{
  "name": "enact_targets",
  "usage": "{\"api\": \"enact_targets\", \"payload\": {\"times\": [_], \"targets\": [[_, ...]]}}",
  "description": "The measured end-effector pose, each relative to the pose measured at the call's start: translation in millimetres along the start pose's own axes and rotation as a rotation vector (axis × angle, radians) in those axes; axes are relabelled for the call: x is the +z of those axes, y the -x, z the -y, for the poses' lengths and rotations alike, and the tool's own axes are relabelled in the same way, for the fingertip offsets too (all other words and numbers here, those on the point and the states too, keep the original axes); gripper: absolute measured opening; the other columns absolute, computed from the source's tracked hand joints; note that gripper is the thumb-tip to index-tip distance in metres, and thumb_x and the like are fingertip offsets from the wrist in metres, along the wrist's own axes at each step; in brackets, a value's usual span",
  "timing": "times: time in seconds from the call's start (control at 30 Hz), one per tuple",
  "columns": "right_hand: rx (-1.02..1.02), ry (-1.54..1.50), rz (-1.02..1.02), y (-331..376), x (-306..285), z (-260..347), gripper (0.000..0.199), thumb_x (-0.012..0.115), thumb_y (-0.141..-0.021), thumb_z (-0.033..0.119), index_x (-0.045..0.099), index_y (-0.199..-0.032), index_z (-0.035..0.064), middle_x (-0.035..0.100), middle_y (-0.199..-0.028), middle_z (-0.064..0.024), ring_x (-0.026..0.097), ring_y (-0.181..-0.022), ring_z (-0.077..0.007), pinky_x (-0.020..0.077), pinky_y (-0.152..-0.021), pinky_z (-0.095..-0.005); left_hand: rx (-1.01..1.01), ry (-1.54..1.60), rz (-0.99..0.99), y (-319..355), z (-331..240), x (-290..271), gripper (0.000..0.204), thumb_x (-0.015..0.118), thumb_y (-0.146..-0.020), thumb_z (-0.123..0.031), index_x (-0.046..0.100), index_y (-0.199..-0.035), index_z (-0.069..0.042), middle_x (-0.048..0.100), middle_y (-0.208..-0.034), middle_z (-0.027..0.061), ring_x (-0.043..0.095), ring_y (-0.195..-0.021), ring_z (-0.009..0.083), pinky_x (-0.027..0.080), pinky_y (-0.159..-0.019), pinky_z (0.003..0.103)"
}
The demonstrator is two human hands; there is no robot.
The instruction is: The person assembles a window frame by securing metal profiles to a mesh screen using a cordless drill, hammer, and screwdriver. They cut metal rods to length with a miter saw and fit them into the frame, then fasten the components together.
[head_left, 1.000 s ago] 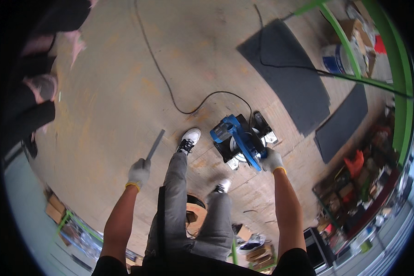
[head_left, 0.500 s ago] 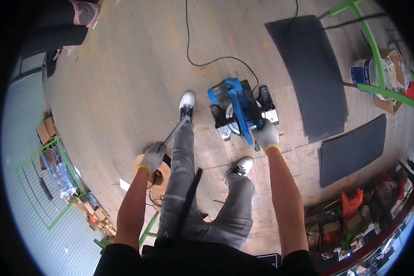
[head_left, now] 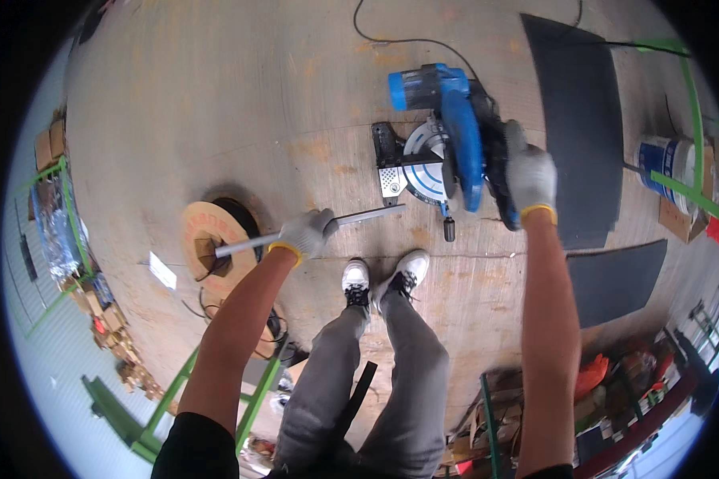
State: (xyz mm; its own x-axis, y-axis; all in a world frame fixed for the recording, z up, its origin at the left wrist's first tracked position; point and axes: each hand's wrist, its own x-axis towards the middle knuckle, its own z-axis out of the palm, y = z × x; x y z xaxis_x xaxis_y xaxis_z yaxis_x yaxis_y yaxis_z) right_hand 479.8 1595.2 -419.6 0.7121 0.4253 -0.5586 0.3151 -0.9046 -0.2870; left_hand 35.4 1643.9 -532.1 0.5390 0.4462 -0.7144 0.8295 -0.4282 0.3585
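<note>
My left hand [head_left: 305,233], in a pale work glove with a yellow cuff, is closed around the middle of a thin grey metal bar [head_left: 367,214]. The bar lies nearly level, its right end just below the near left foot of a blue and black mitre saw [head_left: 460,136]. This saw stands on the floor ahead of my feet, its round silver base [head_left: 423,172] showing left of the blade guard. My right hand [head_left: 532,177], in a matching glove and slightly blurred, is closed at the saw's black handle on its right side; the fingers are partly hidden.
A cable spool [head_left: 204,219] stands left of my feet beside a white sheet [head_left: 162,270]. Dark flat sheets [head_left: 579,136] lie on the right, near a green frame [head_left: 689,188] and bucket [head_left: 683,164]. A power cord [head_left: 411,40] trails away from the saw.
The bar has swung from slanting upward to nearly level, moving right with my left hand. My right hand and the saw's head have shifted up and right; my feet have come together.
</note>
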Motion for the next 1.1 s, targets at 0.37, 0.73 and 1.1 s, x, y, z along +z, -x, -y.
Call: {"api": "enact_targets", "payload": {"times": [0.37, 0.73, 1.1], "targets": [[-0.402, -0.54, -0.205, 38, 86, -142, 0.06, 0.052, -0.12, 0.053, 0.078, -0.125, -0.0014, 0.079, -0.094, -0.0085, 0.075, -0.083, -0.0134, 0.0583, -0.077, -0.0267, 0.125, 0.08, -0.19, -170, 16, 88, 0.037, 0.057, -0.113, -0.044, 0.072, -0.119, -0.011, 0.079, -0.114, 0.0193, 0.076, -0.106, 0.0442, 0.058, -0.093, 0.056], [-0.698, -0.208, -0.55, 17, 178, -257, 0.045, 0.051, -0.12, 0.031, 0.075, -0.128, -0.0062, 0.082, -0.117, -0.0185, 0.079, -0.098, -0.0243, 0.0626, -0.094, -0.0408, -0.054, 0.076, -0.251, -212, -9, 78, 0.078, 0.072, -0.106, -0.054, 0.058, -0.15, 0.008, 0.066, -0.144, 0.0347, 0.067, -0.136, 0.0472, 0.056, -0.114, 0.05], [-0.538, -0.342, -0.345, 12, 173, -272, 0.053, 0.04, -0.123, 0.035, 0.06, -0.159, 0.002, 0.069, -0.154, -0.0189, 0.069, -0.139, -0.0338, 0.051, -0.123, -0.0482, -0.051, 0.144, -0.198, -227, -20, 78, 0.069, 0.07, -0.1, -0.06, 0.079, -0.129, 0.002, 0.077, -0.131, 0.0291, 0.073, -0.127, 0.0438, 0.059, -0.108, 0.049]]}}
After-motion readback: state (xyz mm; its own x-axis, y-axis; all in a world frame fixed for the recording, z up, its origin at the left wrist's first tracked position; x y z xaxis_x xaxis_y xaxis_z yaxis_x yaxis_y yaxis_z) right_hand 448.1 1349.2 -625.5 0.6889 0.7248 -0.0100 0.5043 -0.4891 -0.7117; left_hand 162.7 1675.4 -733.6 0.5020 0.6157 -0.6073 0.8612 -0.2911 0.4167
